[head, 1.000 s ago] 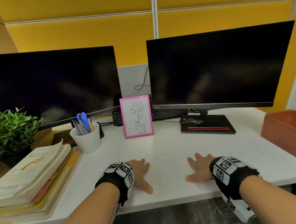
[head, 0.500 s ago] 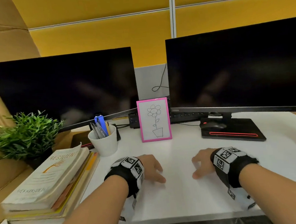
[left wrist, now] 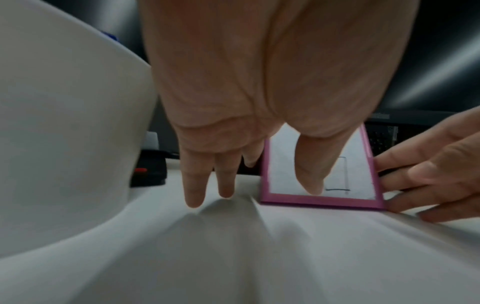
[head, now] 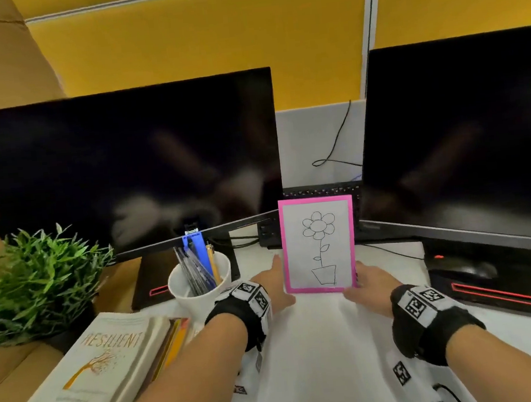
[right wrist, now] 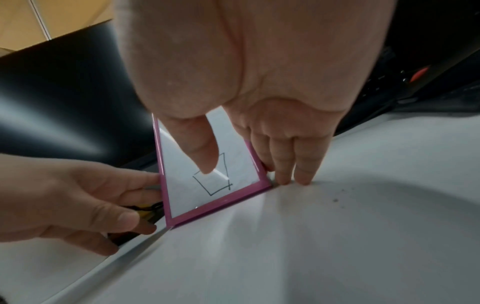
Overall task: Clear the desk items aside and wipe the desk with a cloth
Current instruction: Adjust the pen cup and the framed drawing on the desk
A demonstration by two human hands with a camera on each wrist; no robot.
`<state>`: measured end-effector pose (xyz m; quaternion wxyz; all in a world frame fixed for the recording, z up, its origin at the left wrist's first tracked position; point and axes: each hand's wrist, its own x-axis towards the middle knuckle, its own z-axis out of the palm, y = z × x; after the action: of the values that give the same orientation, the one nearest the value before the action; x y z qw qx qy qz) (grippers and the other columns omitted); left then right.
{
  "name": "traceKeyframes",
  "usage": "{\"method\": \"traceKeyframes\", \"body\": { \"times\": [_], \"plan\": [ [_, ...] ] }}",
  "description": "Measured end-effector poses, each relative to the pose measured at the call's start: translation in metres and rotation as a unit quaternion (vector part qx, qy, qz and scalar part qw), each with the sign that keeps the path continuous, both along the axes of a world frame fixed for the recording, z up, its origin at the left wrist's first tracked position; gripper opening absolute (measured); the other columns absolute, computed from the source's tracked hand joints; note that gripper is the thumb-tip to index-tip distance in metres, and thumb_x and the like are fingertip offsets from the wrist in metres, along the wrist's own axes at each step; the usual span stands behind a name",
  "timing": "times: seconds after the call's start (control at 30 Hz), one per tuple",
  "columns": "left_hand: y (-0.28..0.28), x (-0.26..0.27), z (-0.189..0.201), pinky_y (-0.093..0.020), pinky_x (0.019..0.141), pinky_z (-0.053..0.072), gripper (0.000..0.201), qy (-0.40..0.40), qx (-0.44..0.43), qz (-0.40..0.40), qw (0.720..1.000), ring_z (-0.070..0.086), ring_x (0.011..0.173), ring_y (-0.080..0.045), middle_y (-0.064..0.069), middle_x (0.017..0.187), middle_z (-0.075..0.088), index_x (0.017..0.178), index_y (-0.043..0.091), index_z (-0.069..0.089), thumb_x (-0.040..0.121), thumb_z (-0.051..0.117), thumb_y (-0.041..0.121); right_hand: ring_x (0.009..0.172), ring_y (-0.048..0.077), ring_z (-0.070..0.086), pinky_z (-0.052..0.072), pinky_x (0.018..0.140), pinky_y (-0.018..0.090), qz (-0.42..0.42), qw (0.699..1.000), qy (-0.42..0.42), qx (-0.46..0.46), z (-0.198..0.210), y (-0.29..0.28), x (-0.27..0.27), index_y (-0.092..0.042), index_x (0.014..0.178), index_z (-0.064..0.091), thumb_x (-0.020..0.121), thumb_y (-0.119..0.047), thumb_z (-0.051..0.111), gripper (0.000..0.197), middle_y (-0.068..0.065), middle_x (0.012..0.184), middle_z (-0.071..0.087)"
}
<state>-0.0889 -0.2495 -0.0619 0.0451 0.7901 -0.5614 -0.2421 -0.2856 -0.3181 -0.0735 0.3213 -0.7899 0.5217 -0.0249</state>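
Observation:
A pink-framed flower drawing (head: 318, 244) stands upright on the white desk (head: 322, 364) between two monitors. My left hand (head: 274, 284) is at its left edge and my right hand (head: 363, 283) at its right edge. In the left wrist view my left hand (left wrist: 257, 185) has straight fingers beside the frame (left wrist: 322, 195) and the thumb in front of the glass. In the right wrist view my right hand (right wrist: 246, 172) has fingers (right wrist: 285, 170) at the right edge of the frame (right wrist: 215, 209) and the thumb over the picture. No cloth is in view.
A white cup of pens (head: 201, 284) stands just left of my left wrist. A stack of books (head: 89, 373) and a green plant (head: 35, 281) fill the left side. Two dark monitors (head: 118, 169) (head: 465, 136) stand behind. A mouse (head: 462, 267) lies on the right monitor's base.
Both hands have left the desk's front and moved forward to either side of the pink frame. My head has come closer and turned left.

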Motion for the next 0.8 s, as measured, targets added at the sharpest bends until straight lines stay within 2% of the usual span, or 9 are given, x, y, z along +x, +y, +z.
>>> {"method": "traceKeyframes", "body": {
  "times": [0.1, 0.17, 0.23, 0.3, 0.37, 0.43, 0.5, 0.6, 0.8],
  "plan": [
    [-0.002, -0.003, 0.002, -0.032, 0.09, 0.048, 0.097, 0.026, 0.006, 0.011, 1.0, 0.06, 0.11, -0.028, -0.012, 0.124, 0.06, 0.151, 0.014, -0.012, 0.089, 0.062, 0.027, 0.095, 0.017, 0.056, 0.042, 0.076, 0.025, 0.021, 0.999, 0.036, 0.019, 0.007, -0.001, 0.004, -0.017, 0.122, 0.043, 0.088, -0.029, 0.056, 0.038, 0.001, 0.112, 0.058],
    [0.002, -0.004, 0.01, -0.031, 0.087, 0.048, 0.094, 0.02, 0.019, 0.029, 0.999, 0.061, 0.11, -0.027, -0.012, 0.124, 0.06, 0.152, 0.014, -0.011, 0.09, 0.059, 0.028, 0.094, 0.018, 0.053, 0.04, 0.073, 0.024, -0.017, 0.997, 0.065, 0.031, 0.021, -0.002, 0.006, -0.013, 0.116, 0.044, 0.09, -0.029, 0.054, 0.032, 0.002, 0.107, 0.056],
    [0.009, -0.005, 0.027, -0.033, 0.088, 0.049, 0.066, 0.007, 0.008, 0.024, 1.0, 0.061, 0.109, -0.027, -0.01, 0.123, 0.061, 0.148, 0.015, 0.02, 0.092, 0.054, 0.025, 0.096, 0.021, 0.055, 0.043, 0.077, 0.026, -0.055, 0.992, 0.109, 0.033, 0.04, 0.0, 0.007, -0.01, 0.116, 0.05, 0.092, -0.029, 0.051, 0.031, 0.006, 0.11, 0.057],
    [0.015, 0.0, 0.053, -0.034, 0.088, 0.051, 0.033, -0.032, -0.021, 0.028, 0.999, 0.062, 0.105, -0.028, -0.008, 0.117, 0.064, 0.125, 0.014, 0.054, 0.094, 0.046, 0.021, 0.097, 0.023, 0.063, 0.051, 0.08, 0.028, -0.034, 0.986, 0.16, 0.027, 0.065, 0.0, 0.012, -0.009, 0.108, 0.059, 0.092, -0.025, 0.049, 0.025, 0.006, 0.107, 0.062],
    [0.025, 0.01, 0.072, -0.035, 0.085, 0.053, 0.027, -0.065, -0.043, 0.069, 0.995, 0.063, 0.1, -0.027, -0.007, 0.109, 0.066, 0.108, 0.014, 0.063, 0.093, 0.043, 0.023, 0.089, 0.022, 0.067, 0.056, 0.079, 0.03, 0.001, 0.986, 0.167, 0.006, 0.087, 0.006, 0.024, -0.012, 0.097, 0.066, 0.09, -0.023, 0.047, 0.023, 0.005, 0.098, 0.068],
    [0.034, 0.031, 0.088, -0.036, 0.083, 0.053, 0.025, -0.079, -0.054, 0.139, 0.986, 0.063, 0.1, -0.027, -0.007, 0.11, 0.064, 0.109, 0.015, 0.06, 0.093, 0.044, 0.025, 0.082, 0.02, 0.066, 0.057, 0.079, 0.031, 0.036, 0.992, 0.117, 0.005, 0.107, 0.011, 0.045, -0.017, 0.089, 0.067, 0.088, -0.023, 0.047, 0.021, 0.003, 0.095, 0.069],
    [0.045, 0.054, 0.098, -0.036, 0.086, 0.052, 0.026, -0.071, -0.071, 0.202, 0.974, 0.061, 0.103, -0.026, -0.007, 0.118, 0.056, 0.116, 0.017, 0.054, 0.091, 0.05, 0.024, 0.093, 0.02, 0.065, 0.055, 0.087, 0.033, 0.075, 0.993, 0.087, 0.022, 0.119, 0.019, 0.069, -0.024, 0.103, 0.067, 0.089, -0.025, 0.047, 0.025, -0.001, 0.11, 0.065],
    [0.053, 0.086, 0.107, -0.039, 0.089, 0.048, 0.037, -0.045, -0.078, 0.247, 0.965, 0.057, 0.109, -0.03, -0.008, 0.126, 0.043, 0.125, 0.017, 0.042, 0.091, 0.055, 0.021, 0.12, 0.021, 0.053, 0.043, 0.103, 0.033, 0.119, 0.988, 0.088, 0.046, 0.122, 0.025, 0.103, -0.027, 0.133, 0.052, 0.091, -0.027, 0.046, 0.042, 0.0, 0.135, 0.052],
    [0.042, 0.113, 0.106, -0.033, 0.083, 0.05, 0.025, -0.036, -0.054, 0.212, 0.975, 0.062, 0.099, -0.023, -0.007, 0.109, 0.062, 0.118, 0.016, 0.05, 0.094, 0.054, 0.021, 0.128, 0.021, 0.048, 0.039, 0.108, 0.034, 0.127, 0.981, 0.121, 0.078, 0.1, 0.029, 0.142, -0.027, 0.142, 0.039, 0.093, -0.03, 0.047, 0.05, 0.001, 0.142, 0.049]
  ]
}}
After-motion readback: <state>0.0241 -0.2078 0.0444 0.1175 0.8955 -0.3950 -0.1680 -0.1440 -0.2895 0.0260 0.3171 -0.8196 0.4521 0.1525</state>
